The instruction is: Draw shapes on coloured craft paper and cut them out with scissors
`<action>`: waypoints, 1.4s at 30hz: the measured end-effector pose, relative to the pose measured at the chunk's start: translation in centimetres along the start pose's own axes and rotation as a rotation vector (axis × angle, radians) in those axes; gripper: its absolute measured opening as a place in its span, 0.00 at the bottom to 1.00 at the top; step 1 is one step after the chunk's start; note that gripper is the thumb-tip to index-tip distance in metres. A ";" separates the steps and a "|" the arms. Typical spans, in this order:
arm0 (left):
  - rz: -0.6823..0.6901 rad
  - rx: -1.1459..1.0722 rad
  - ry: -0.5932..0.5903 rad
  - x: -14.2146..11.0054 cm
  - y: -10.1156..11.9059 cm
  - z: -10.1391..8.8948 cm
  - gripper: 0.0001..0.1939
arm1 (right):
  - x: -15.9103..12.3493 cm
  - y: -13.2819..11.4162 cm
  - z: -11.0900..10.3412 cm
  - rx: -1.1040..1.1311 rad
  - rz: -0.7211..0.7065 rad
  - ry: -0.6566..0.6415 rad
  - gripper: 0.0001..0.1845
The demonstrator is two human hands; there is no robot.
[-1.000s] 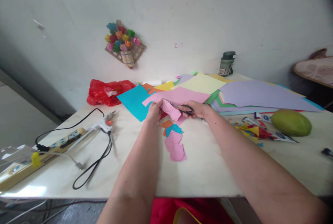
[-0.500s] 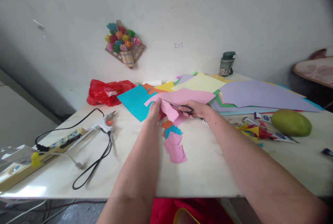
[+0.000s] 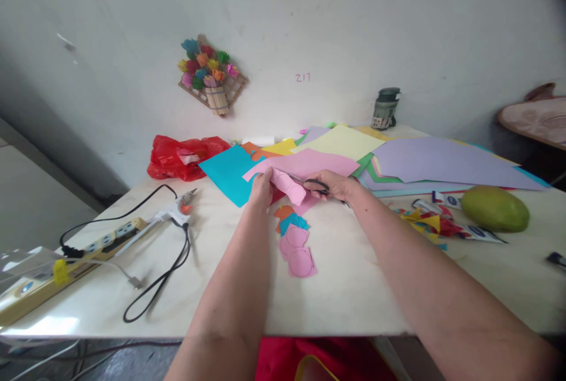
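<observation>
My left hand (image 3: 262,186) pinches a sheet of pink paper (image 3: 318,160) near its left end. A partly cut strip (image 3: 289,187) with drawn circles hangs from the sheet below my fingers. Black-handled scissors (image 3: 317,185) are gripped in my right hand (image 3: 331,184), their blades pointing left into the paper towards my left fingertips. On the table just below lie cut pink pieces (image 3: 300,261) with circle outlines, a blue piece (image 3: 293,223) and an orange piece (image 3: 283,212).
At left are a glue gun (image 3: 179,207), its looped cord and a power strip (image 3: 73,266). A red plastic bag (image 3: 186,157) and coloured sheets (image 3: 442,160) lie at the back, near a bottle (image 3: 386,108). A green mango-like fruit (image 3: 495,209) sits right, beside tubes and scraps.
The pink sheet and its hanging strip have shifted and bent slightly as the scissors work at the paper. Both hands stay in nearly the same place, still holding paper and scissors.
</observation>
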State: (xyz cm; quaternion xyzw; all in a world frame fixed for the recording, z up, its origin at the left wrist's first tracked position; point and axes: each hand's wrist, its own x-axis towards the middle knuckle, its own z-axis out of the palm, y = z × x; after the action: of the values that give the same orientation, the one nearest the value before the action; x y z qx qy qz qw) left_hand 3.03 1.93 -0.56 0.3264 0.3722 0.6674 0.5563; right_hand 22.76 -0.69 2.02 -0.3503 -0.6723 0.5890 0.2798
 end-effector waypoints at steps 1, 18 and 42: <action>0.012 0.009 -0.021 -0.1 0.1 0.1 0.08 | 0.0 0.1 0.0 -0.003 -0.008 0.002 0.09; -0.071 -0.025 -0.193 -1.0 0.5 0.8 0.07 | 0.8 0.8 0.4 -0.059 -0.047 0.080 0.15; -0.049 -0.073 -0.123 -0.8 0.2 0.7 0.05 | 0.1 -1.1 1.7 -0.008 0.022 0.157 0.18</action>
State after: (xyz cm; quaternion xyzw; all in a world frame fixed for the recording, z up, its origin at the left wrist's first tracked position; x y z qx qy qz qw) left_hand 3.68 1.24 -0.05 0.3370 0.3207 0.6453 0.6059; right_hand 21.19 -1.70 2.87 -0.4040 -0.6469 0.5600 0.3236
